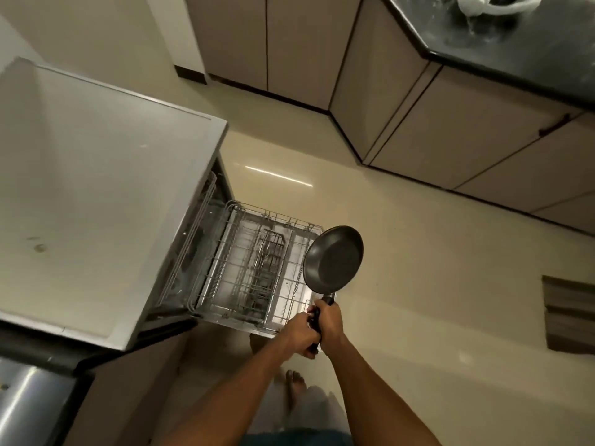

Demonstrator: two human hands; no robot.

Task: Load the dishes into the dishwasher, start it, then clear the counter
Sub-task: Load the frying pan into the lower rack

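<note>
both hands grip the black handle of the frying pan (333, 259): the left hand (297, 334) lower, the right hand (331, 323) nearer the bowl, fingers curled round it. the pan hangs above the right near corner of the pulled-out lower rack (257, 268) of the dishwasher (106, 194). best to tip it on edge, bowl facing inward, and seat it between the tines. the rack looks nearly bare, holding only a cutlery basket (269, 262) at its middle, contents unclear.

We are looking down on a glossy cream floor (402, 252) carrying a bright light streak (278, 177). Beige cabinets (289, 49) are running from 12 to 3 o'clock under a dark countertop (515, 43). A striped mat (570, 312) is lying at 3 o'clock.
</note>
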